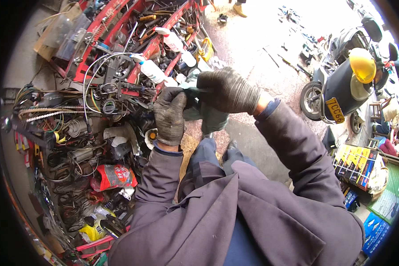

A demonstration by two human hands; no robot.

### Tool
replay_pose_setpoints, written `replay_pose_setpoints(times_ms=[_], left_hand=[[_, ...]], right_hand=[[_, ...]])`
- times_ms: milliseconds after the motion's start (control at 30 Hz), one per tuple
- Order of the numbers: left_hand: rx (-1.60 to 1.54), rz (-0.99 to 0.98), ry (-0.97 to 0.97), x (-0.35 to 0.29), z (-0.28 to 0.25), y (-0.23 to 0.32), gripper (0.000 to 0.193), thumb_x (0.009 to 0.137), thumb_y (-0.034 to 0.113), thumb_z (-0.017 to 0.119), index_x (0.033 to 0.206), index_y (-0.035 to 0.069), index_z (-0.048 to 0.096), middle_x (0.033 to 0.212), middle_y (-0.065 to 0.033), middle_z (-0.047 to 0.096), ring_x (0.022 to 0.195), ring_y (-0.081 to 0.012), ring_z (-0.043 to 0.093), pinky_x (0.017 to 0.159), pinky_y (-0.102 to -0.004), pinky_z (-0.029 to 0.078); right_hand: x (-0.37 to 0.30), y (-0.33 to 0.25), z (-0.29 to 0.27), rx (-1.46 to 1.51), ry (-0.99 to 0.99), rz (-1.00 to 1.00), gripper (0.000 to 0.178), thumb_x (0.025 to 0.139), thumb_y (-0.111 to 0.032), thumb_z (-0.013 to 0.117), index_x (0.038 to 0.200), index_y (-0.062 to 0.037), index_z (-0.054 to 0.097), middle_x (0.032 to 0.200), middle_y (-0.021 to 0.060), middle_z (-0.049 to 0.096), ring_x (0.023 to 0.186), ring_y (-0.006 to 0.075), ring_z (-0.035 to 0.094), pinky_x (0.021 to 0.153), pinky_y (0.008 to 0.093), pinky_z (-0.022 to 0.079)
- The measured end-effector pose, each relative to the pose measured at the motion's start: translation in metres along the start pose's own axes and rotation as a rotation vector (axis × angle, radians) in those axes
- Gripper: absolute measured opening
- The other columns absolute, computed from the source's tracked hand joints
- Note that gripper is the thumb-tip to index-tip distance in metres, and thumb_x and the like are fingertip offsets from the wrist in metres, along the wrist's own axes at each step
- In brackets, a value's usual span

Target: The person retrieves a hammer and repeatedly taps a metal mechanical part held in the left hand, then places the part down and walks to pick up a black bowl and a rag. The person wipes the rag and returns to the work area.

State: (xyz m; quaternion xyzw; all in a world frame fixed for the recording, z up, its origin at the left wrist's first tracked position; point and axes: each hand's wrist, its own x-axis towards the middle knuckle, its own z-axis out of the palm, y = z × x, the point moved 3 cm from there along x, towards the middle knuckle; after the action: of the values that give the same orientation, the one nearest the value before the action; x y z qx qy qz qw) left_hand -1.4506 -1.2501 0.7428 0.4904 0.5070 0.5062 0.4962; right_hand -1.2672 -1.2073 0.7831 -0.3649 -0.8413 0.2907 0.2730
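Note:
A grey-green cloth (215, 117) hangs between my two hands, with part of it showing behind and below the right one. My left hand (169, 116), in a dirty dark work glove, is closed with its fingertips at a dark bunched part of the cloth. Close beside it, my right hand (226, 91), gloved the same way, is closed on the upper part of the cloth. The fingers partly hide what lies between them. Just beyond the left hand lies a white spray bottle (151, 71). Another spray bottle (173, 42) with a red head is farther off.
Red metal tool trays (154, 43) full of hand tools stand ahead left. Cables, motor parts and a red plastic bag (115, 177) crowd the left side. At right stands a scooter (341, 95) with a yellow helmet (362, 65). Boxes (357, 164) are stacked at the lower right.

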Motion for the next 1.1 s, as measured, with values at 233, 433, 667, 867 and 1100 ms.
replay_pose_setpoints(times_ms=[233, 433, 667, 867, 1100], left_hand=[[0.026, 0.313, -0.443, -0.025, 0.061, 0.076, 0.03, 0.086, 0.01, 0.066, 0.113, -0.001, 0.058, 0.098, -0.0088, 0.066, 0.096, -0.0179, 0.061, 0.085, -0.032, 0.049], [-0.205, 0.086, -0.45, -0.04, 0.091, 0.085, 0.016, 0.088, 0.008, 0.065, 0.102, 0.002, 0.062, 0.094, -0.0022, 0.065, 0.085, -0.0087, 0.058, 0.079, -0.0253, 0.047], [-0.218, 0.115, -0.534, -0.044, 0.123, 0.103, 0.009, 0.087, 0.009, 0.066, 0.093, 0.002, 0.066, 0.086, -0.001, 0.066, 0.08, -0.0079, 0.058, 0.075, -0.0253, 0.047], [-0.029, 0.174, -0.515, -0.051, 0.15, 0.113, 0.008, 0.088, 0.008, 0.064, 0.093, 0.001, 0.066, 0.083, 0.0001, 0.065, 0.077, -0.0065, 0.056, 0.072, -0.0238, 0.047], [0.63, 0.541, -0.45, -0.052, 0.167, 0.125, 0.022, 0.084, 0.022, 0.066, 0.089, 0.0, 0.066, 0.078, -0.0192, 0.066, 0.071, -0.0291, 0.066, 0.066, -0.0337, 0.051]], right_hand=[[-0.02, -0.07, -0.079, -0.07, -0.023, -0.306, 0.02, 0.077, -0.025, 0.068, 0.081, -0.0067, 0.06, 0.074, 0.0157, 0.062, 0.071, 0.0331, 0.063, 0.066, 0.0402, 0.051], [-0.061, -0.091, -0.145, -0.228, -0.094, -0.077, 0.03, 0.079, -0.031, 0.072, 0.074, -0.004, 0.059, 0.068, 0.0132, 0.059, 0.063, 0.0218, 0.059, 0.061, 0.0352, 0.048], [-0.103, -0.084, -0.166, -0.174, -0.037, -0.087, 0.019, 0.08, -0.019, 0.069, 0.076, -0.0031, 0.059, 0.068, 0.0111, 0.058, 0.064, 0.0205, 0.056, 0.063, 0.0349, 0.048], [-0.13, -0.069, -0.163, -0.031, -0.049, 0.013, 0.023, 0.085, -0.026, 0.064, 0.091, -0.0046, 0.064, 0.082, 0.0154, 0.064, 0.074, 0.0264, 0.062, 0.069, 0.0387, 0.05], [-0.141, -0.057, -0.144, -0.22, -0.024, -0.002, 0.018, 0.087, -0.019, 0.061, 0.087, -0.0015, 0.062, 0.077, 0.0176, 0.061, 0.07, 0.0296, 0.059, 0.067, 0.0394, 0.048]])
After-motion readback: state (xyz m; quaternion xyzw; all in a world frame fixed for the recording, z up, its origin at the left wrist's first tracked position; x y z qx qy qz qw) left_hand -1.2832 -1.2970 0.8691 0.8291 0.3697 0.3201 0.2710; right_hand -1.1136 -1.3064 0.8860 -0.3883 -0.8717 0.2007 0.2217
